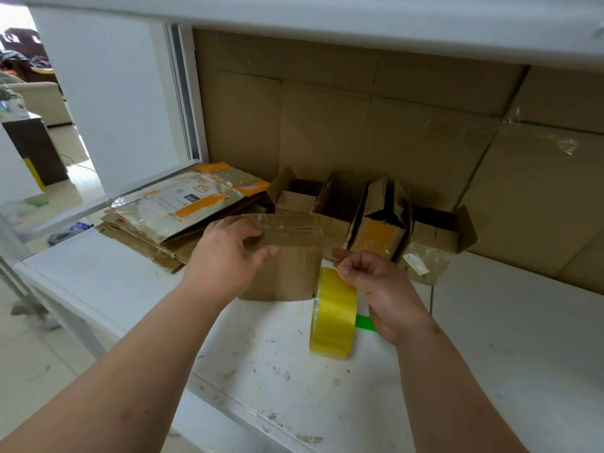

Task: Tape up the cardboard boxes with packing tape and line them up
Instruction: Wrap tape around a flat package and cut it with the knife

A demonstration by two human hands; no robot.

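The left hand (228,253) is gripping a small cardboard box (284,256), fingers curled over its top edge and thumb on the near face, steadying it on the white counter (523,338). The right hand (382,286) is pinching something at the box's right corner, most likely the free end of clear tape, though the strip itself is too thin to make out. Just beside that hand, the yellow tape roll (333,315) is standing on its edge on the counter, touching or nearly touching the box's near right corner.

Glossy tape is already lying across the box's top seam, so the sealing step seems to be in hand and close to done for this box. Behind it, four open boxes (366,210) are waiting in a row against the far cardboard wall (392,125), their flaps standing up. To the far left, a stack of flattened cartons (176,214) is lying on the counter.

The next move probably calls for pressing the pinched end down over the corner, smoothing it flat, then setting this box in line and reaching for an open one.
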